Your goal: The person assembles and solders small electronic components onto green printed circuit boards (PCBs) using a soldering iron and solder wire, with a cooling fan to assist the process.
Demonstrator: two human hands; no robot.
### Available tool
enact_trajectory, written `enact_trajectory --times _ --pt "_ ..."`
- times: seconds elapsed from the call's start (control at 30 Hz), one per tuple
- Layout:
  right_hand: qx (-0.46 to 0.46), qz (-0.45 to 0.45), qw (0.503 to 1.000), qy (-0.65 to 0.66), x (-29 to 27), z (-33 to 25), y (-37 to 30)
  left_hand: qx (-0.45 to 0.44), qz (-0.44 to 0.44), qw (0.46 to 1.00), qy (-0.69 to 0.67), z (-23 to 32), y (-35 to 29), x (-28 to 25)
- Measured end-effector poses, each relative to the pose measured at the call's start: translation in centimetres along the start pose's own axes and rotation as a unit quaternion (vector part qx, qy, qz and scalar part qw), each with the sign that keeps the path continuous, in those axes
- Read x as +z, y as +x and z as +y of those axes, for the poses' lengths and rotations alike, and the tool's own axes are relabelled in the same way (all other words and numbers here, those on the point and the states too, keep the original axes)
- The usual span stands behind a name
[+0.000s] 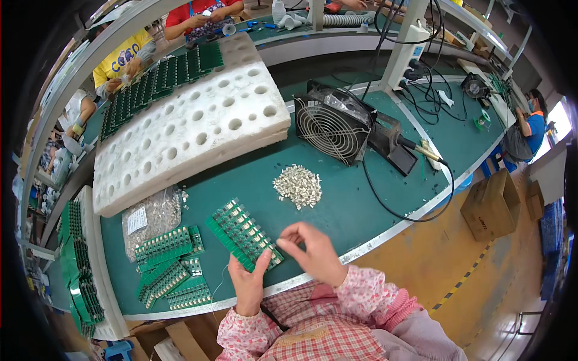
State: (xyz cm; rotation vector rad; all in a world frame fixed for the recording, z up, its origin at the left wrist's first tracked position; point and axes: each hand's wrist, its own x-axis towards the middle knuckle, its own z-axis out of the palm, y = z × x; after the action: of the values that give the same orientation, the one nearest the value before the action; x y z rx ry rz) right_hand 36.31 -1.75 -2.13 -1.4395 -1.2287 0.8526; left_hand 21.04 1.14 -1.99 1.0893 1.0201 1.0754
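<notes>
My left hand (247,287) grips a green circuit board panel (241,230) by its near edge, thumb on top, and keeps it tilted over the front of the bench. Rows of small pale parts run along the panel. Beside its right edge, my right hand (318,256) has thumb and forefinger pinched together; anything between the fingertips is too small to make out. Beyond the panel lies a heap of small whitish metal parts (297,186). To the left, several populated green panels (165,277) are stacked loosely next to a clear bag of small parts (150,218).
A thick white foam block (195,123) carries rows of green boards (162,78). A fan with a wire guard (332,127) and a soldering iron (421,149) with its cable stand at the back right. More boards (78,265) line the left. Co-workers sit across and far right.
</notes>
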Motion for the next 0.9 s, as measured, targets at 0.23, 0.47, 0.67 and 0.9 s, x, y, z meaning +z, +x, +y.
enact_trajectory --times 0.23,0.47,0.67,0.9 --pt "-0.217 0.076 0.891 -0.392 -4.5 2.1 4.4 -0.033 0.025 0.996 -0.082 0.2 0.7 0.0" --pt "-0.242 0.018 0.868 -0.433 -4.7 2.2 4.6 -0.032 0.029 0.997 -0.07 0.4 0.3 -0.1" --pt "-0.247 0.042 0.886 -0.391 -4.9 1.5 3.5 -0.03 0.019 0.998 -0.055 0.1 0.4 -0.4" --pt "-0.287 0.004 0.847 -0.447 -2.5 1.7 6.1 -0.029 0.006 0.998 -0.052 -0.2 0.4 -0.4"
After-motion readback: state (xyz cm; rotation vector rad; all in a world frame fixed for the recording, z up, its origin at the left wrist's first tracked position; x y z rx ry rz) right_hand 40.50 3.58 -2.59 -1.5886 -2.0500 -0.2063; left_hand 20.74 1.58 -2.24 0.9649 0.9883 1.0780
